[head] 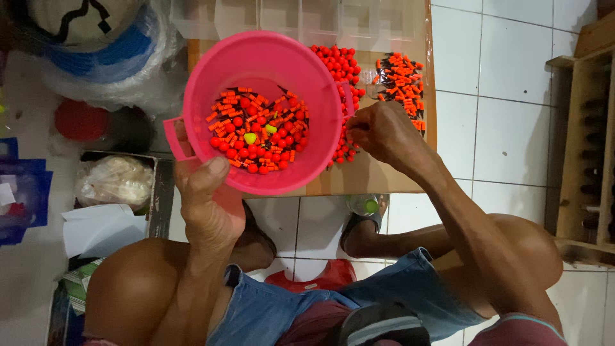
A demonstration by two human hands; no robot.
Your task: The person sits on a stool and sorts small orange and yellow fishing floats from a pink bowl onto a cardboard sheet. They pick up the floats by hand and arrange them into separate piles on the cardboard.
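dim indoor light, soft shadows, slight blur

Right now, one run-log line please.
left hand: holds pink bucket of orange and red beads | right hand: at red beads on cardboard

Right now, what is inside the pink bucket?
The pink bucket, held by the left hand, contains many small red beads, orange-and-black pieces and two yellow-green ones. The pile hides most of the bottom.
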